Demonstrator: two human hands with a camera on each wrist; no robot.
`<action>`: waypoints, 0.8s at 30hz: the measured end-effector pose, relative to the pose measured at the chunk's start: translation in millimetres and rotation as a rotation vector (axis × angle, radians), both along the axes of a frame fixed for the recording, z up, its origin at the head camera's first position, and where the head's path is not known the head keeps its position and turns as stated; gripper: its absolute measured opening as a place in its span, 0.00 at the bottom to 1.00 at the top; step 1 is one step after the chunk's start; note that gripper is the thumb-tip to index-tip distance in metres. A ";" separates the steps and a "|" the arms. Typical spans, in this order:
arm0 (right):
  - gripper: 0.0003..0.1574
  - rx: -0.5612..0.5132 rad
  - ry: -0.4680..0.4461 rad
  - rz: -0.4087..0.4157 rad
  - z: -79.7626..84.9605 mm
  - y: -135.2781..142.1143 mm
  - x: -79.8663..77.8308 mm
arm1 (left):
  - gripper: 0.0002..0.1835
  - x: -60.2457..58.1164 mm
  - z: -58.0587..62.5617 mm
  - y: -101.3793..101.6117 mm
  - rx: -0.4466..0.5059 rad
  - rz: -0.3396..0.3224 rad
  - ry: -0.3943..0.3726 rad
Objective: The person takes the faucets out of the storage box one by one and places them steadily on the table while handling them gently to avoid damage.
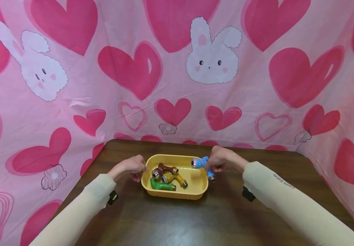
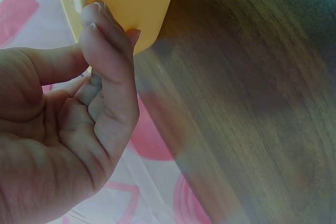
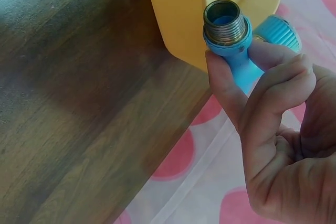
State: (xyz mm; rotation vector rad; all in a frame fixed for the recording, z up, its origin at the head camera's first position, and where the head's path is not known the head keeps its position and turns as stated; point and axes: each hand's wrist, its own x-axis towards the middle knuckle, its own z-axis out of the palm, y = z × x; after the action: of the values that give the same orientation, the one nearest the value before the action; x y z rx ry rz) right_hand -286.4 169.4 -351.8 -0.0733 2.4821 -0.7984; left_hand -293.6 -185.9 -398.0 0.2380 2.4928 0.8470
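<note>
Your left hand (image 1: 137, 167) is pinching the tray's (image 1: 175, 195) left edge, your right hand (image 1: 221, 160) pinching the blue valve (image 1: 198, 163) at its right edge — long axis running far-to-near, threaded end (image 1: 212, 178) pointing nearward.

Pink heart-print cloth (image 1: 173, 77) surrounds a dark wooden table (image 1: 226, 215)

The cloth hangs behind the table and along both sides, lightly creased. Its print mixes solid deep-pink hearts (image 1: 130, 70) with outlined ones, plus small sketched flowers (image 1: 53, 177). A white rabbit head (image 1: 212, 65) sits upright on the back, one ear flopped over; another rabbit (image 1: 42, 77) leans at left, and the right edge of the head view cuts off a third. Brown grain streaks the tabletop, its far corners rounded, with a pale sheen of light (image 1: 177, 225) nearest the viewer.
</note>
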 end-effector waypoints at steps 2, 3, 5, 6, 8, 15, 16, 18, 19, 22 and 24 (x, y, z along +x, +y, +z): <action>0.16 0.000 0.000 -0.007 -0.1 1.4 0.0 | 0.13 -0.2 0.1 0.4 -0.004 0.007 -0.001; 0.16 0.002 0.004 -0.008 -0.2 2.3 -0.1 | 0.13 -0.3 0.1 0.6 -0.006 0.007 -0.001; 0.16 0.002 0.013 -0.009 -0.3 3.9 0.1 | 0.13 -0.5 -0.2 1.0 -0.008 0.004 0.000; 0.16 0.000 0.016 -0.011 -0.5 4.8 0.2 | 0.13 -0.5 -0.4 1.1 -0.008 0.007 -0.003; 0.16 -0.005 0.015 -0.017 -0.2 6.3 0.6 | 0.13 -0.3 -0.5 1.3 -0.007 0.010 -0.007; 0.15 -0.035 0.006 -0.051 0.7 13.0 1.5 | 0.12 0.4 -0.9 0.9 0.007 0.005 -0.001; 0.14 -0.040 0.004 -0.056 0.7 14.1 1.6 | 0.12 0.5 -0.9 1.1 0.007 0.006 0.001; 0.13 -0.045 -0.001 -0.065 0.8 16.2 2.0 | 0.12 0.5 -0.9 1.4 0.008 0.007 0.003; 0.13 -0.049 -0.005 -0.066 0.6 17.2 2.1 | 0.12 0.3 -1.0 1.4 0.009 0.006 0.004; 0.15 -0.052 -0.005 -0.070 -0.4 20.1 2.2 | 0.13 0.1 -0.5 1.1 0.010 0.000 0.003; 0.15 -0.053 -0.006 -0.072 -1.0 21.9 2.3 | 0.13 -0.2 -0.5 0.7 0.011 -0.006 0.002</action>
State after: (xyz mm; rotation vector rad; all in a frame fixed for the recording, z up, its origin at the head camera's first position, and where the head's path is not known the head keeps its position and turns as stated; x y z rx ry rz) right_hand -284.1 191.3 -352.8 -0.0009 2.4705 -0.8932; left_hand -293.8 -185.1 -398.5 0.2496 2.4888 0.8582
